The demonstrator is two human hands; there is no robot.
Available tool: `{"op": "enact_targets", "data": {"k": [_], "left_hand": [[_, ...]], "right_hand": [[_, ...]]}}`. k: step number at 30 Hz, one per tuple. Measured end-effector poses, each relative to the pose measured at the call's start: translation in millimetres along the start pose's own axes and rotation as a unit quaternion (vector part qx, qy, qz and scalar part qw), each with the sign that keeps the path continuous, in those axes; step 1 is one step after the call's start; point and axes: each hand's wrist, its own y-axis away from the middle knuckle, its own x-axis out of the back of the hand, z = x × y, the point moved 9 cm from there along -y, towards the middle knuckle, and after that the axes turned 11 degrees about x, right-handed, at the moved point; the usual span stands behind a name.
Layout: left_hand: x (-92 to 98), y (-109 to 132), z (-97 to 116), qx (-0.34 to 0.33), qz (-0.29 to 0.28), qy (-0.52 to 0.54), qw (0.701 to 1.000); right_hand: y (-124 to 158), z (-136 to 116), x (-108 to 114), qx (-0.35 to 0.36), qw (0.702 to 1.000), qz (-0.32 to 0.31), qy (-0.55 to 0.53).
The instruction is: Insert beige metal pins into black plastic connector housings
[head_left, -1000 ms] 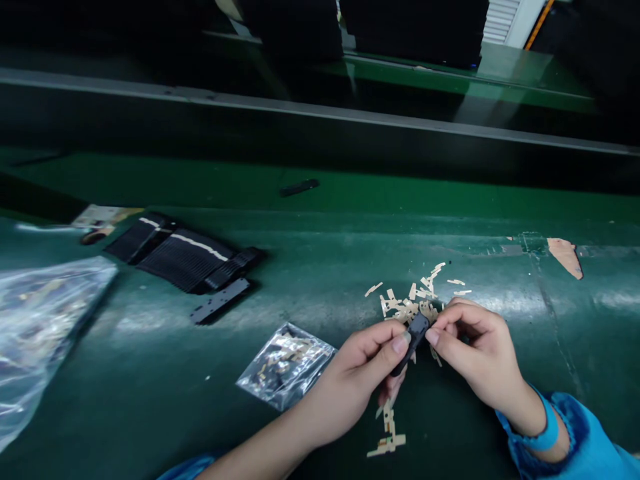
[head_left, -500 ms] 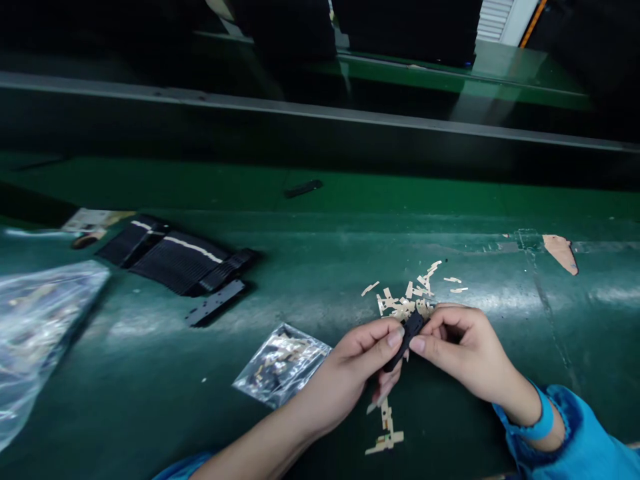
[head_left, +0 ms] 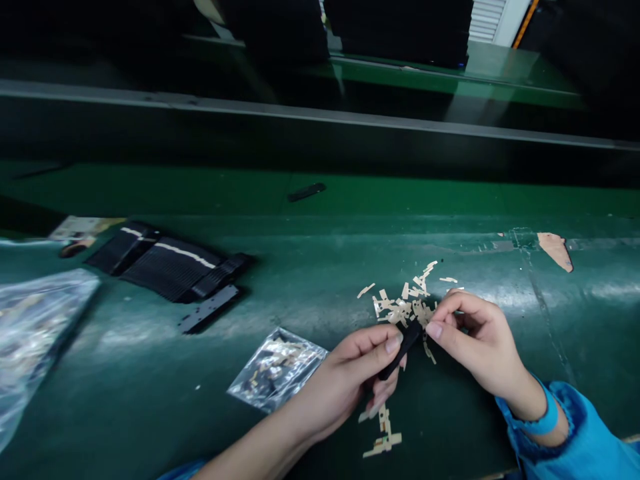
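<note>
My left hand (head_left: 363,363) grips a narrow black plastic piece (head_left: 404,351), tilted, between the thumb and the fingers. Close to its upper end is my right hand (head_left: 475,340), thumb and index finger pinched together; whatever may be between the tips is hidden. Under and beyond those fingertips lies a loose heap of small pale flat parts (head_left: 397,312). A few more pale parts (head_left: 387,443) rest below my left hand. Beside my left wrist is a clear zip bag (head_left: 277,367) with small pieces inside.
Rows of black plastic strips (head_left: 173,267) lie at the left, with a single black plate (head_left: 210,309) in front. A large clear bag (head_left: 40,333) is at the left edge. One black strip (head_left: 307,192) lies farther back. Tan scrap (head_left: 555,251) sits at the right on the green bench (head_left: 150,400).
My right hand has moved off the black piece, slightly up and right toward the heap. The black piece has turned in my left hand and shows a plainer side. The whole view has shifted slightly.
</note>
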Motion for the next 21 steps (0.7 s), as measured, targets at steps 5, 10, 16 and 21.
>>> {"op": "enact_targets", "data": {"k": [5, 10, 16, 21], "left_hand": [[-0.4, -0.6, -1.5, 0.009, -0.002, -0.002, 1.0], [-0.2, 1.8, -1.6, 0.015, -0.004, -0.004, 1.0], [-2.4, 2.3, 1.4, 0.014, -0.017, -0.023, 0.999], [-6.7, 6.7, 9.6, 0.017, -0.06, -0.132, 0.989]], "right_hand": [[0.0, 0.6, 0.8, -0.003, 1.0, -0.005, 0.009], [-1.0, -0.7, -0.9, -0.002, 1.0, -0.011, 0.024], [-0.4, 14.6, -7.1, -0.043, 0.998, -0.04, -0.013], [4.3, 12.5, -10.0, -0.054, 0.989, -0.136, -0.017]]}}
